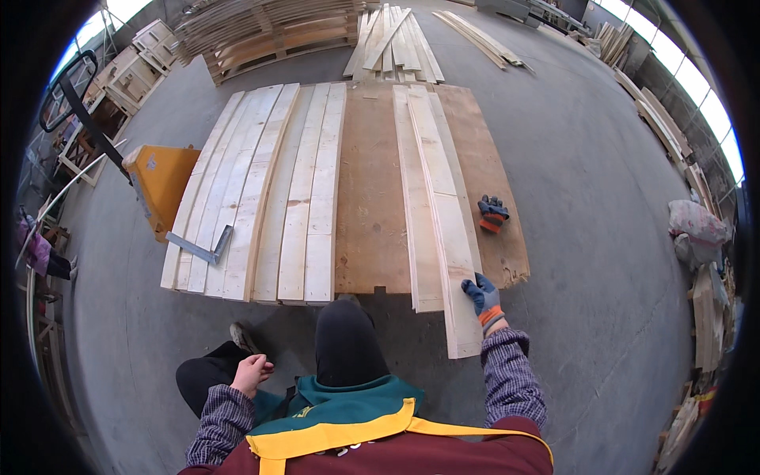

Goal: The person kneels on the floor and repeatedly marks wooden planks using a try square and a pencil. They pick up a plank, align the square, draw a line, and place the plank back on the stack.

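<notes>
My right hand, in a grey-blue glove with an orange cuff, grips the right edge of a long pale wooden board close to its near end. That board lies over other boards and juts past the near edge of the brown plywood top. My left hand is bare and curled closed by my left thigh, with nothing visible in it. A second glove, dark with orange, lies on the plywood right of the boards. Several pale boards lie side by side on the left, with a metal try square on them.
A yellow pallet jack with a black handle stands at the left. Beyond the plywood, loose boards lie on the floor near stacked pallets. Sacks and timber line the right wall. Someone in purple is at the far left.
</notes>
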{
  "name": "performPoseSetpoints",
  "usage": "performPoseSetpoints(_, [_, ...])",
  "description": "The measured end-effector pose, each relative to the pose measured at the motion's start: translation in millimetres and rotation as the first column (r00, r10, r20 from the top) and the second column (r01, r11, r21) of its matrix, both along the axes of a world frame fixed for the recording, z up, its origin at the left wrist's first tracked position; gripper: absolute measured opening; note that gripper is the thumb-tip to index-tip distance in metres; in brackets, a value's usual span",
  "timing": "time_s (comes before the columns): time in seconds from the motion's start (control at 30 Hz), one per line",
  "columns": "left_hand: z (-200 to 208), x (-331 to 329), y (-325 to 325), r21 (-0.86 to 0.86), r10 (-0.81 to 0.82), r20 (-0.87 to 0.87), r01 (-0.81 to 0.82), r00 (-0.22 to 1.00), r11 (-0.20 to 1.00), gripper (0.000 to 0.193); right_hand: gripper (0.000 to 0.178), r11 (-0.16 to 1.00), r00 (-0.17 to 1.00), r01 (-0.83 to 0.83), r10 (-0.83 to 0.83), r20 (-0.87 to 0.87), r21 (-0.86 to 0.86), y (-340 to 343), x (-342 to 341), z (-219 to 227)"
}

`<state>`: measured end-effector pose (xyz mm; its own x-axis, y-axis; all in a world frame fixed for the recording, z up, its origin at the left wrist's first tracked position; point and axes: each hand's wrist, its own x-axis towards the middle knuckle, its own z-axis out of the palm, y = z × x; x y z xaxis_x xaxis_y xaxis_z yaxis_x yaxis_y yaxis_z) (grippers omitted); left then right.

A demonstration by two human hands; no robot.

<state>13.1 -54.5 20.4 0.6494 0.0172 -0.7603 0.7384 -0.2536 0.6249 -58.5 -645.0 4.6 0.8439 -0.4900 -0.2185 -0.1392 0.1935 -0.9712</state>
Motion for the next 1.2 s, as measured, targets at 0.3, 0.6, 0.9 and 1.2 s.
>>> performPoseSetpoints(0.3, [-10.2,-11.1,12.7,0.018,-0.011,0.024,0.011,1.000,1.000,0.032,0.038,0.960,0.971,0.240,-0.235,0.051,-0.145,66.8,-29.6,-7.5])
performPoseSetpoints(0.6, [-18.8,-7.9,19.8,0.041,-0.052,0.019,0.051,0.998,0.998,0.031,0.035,0.965,0.986,0.097,-0.127,-0.108,-0.243,-26.9,-36.2,43.6])
performPoseSetpoints(0.9, [-26.0,-8.4,14.3,0.081,-0.088,-0.017,0.089,0.996,0.993,0.034,0.038,0.971,0.973,0.005,-0.060,-0.221,-0.241,-78.5,4.7,81.7])
performPoseSetpoints(1.2, [-38.7,2.5,16.5,0.046,-0.067,-0.048,0.069,0.997,0.997,0.031,0.046,0.949,0.971,-0.064,-0.013,-0.239,-0.308,-123.5,80.9,39.7])
